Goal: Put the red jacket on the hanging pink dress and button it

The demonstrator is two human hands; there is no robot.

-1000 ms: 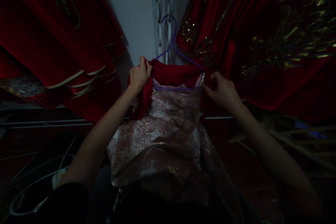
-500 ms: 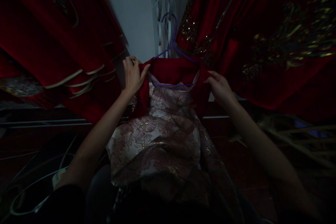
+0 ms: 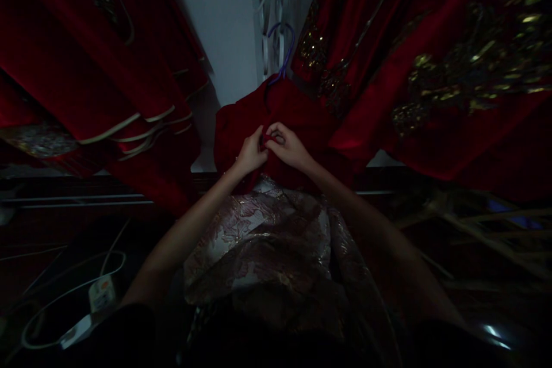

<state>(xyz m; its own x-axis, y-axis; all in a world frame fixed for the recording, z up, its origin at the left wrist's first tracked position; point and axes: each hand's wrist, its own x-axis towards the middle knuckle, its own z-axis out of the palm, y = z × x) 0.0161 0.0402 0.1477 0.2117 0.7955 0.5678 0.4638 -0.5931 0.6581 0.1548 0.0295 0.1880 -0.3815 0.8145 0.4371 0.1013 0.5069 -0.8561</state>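
A red jacket [image 3: 241,121] hangs on a purple hanger [image 3: 288,57], over a pale brocade dress [image 3: 259,241] with a pinkish floral pattern. At the jacket's front, below the neck, my left hand [image 3: 252,152] pinches one red edge. My right hand [image 3: 288,146] meets it there, its thumb and finger closed on the opposite edge. The two fronts come together between my fingertips; any fastener there is too dark and small to make out. Folds of the dress spread down toward my lap.
Red garments with gold trim [image 3: 129,121] hang at the left, and a red sequined garment [image 3: 466,86] hangs at the right. Behind the hanger stands a white metal lattice [image 3: 271,17]. A white power strip [image 3: 102,293] with a cable lies at lower left.
Both hands have moved inward from the jacket's sides to its middle. The fronts, held apart before, now meet and cover the dress's upper part and the hanger's lower bar.
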